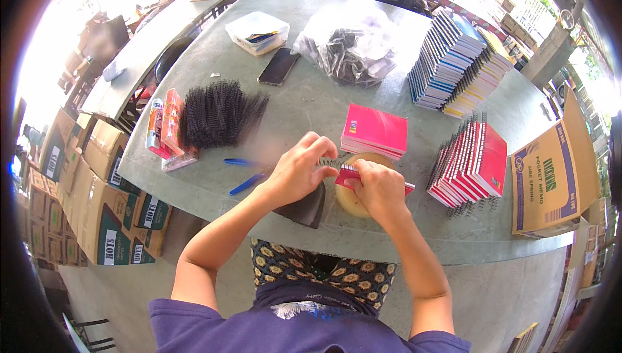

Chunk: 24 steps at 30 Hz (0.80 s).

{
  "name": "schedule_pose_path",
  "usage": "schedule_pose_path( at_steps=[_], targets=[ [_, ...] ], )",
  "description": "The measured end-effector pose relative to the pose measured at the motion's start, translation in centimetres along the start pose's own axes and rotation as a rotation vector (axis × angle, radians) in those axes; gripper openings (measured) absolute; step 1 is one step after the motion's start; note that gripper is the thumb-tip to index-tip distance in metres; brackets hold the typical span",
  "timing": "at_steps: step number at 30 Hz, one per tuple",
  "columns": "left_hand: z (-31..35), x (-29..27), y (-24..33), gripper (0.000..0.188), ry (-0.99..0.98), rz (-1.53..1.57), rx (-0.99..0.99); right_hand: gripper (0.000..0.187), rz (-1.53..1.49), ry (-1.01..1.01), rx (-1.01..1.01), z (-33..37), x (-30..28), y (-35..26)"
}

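Note:
My right hand (381, 188) grips a small red notebook (348, 175), thumb and fingers closed on its top edge. The fingers of my left hand (301, 166) are pinched at the notebook's left end, on a thin dark spiral coil (326, 161) that shows partly between the hands. Below the notebook lies a round, pale yellow object (350, 205), mostly covered. A dark flat pad (310, 209) rests under my left wrist. Just beyond my hands is a stack of red notebooks (376, 129) without visible coils.
Left on the table: black spiral coils (217, 116), a blue-handled tool (246, 184), colourful packets (172, 123). Farther back: a phone (279, 66), plastic tub (258, 32), plastic bag (350, 45). Right: coil-bound red notebooks (473, 165), blue notebooks (447, 61), an open carton (551, 165).

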<state>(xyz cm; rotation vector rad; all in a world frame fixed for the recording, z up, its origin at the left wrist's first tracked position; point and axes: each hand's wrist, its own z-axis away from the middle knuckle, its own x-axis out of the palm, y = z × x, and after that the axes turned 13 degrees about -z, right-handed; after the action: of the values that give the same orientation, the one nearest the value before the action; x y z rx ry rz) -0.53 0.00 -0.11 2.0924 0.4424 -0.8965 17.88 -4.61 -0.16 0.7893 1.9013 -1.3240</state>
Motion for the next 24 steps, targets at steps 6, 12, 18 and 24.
schedule_pose_path(
  at_steps=[6,12,18,24],
  targets=[
    [-0.4,0.0,-0.1,0.025,-0.017,-0.154,0.183,0.02,0.032,-0.033,0.01,0.1,-0.2,0.3],
    [3.8,-1.1,-1.7,0.037,-0.188,-0.42,-0.067,0.02,-0.389,-0.09,0.269,2.3,-5.0,3.1],
    [6.3,1.0,-3.7,0.053,-0.417,-0.17,-0.289,0.022,-1.154,0.158,0.263,4.5,-0.2,6.7],
    [1.2,-3.7,3.9,0.041,0.42,-0.191,0.105,0.028,-1.197,0.195,0.269,3.9,-0.1,6.3]
  ],
)
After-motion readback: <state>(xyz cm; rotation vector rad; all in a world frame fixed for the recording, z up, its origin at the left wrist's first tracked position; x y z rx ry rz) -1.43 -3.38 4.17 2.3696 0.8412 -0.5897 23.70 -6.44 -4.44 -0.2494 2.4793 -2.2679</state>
